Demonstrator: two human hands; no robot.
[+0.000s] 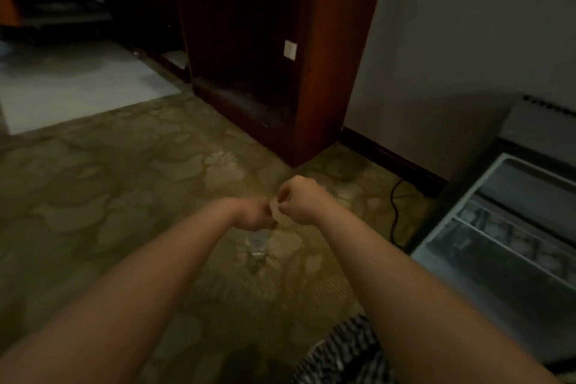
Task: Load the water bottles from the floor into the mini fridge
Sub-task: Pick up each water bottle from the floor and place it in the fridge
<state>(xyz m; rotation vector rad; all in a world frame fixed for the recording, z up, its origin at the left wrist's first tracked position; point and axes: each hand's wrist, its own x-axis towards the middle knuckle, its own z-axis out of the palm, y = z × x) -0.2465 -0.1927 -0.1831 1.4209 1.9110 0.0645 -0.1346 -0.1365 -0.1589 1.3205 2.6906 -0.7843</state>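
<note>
2 hands, left, right, on bottle | mini fridge open rightward | cable between

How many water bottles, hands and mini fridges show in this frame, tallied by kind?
Water bottle: 1
Hands: 2 (left hand, right hand)
Mini fridge: 1
Total: 4

On carpet, water bottle at centre, mini fridge to its right, cabinet behind both.
</note>
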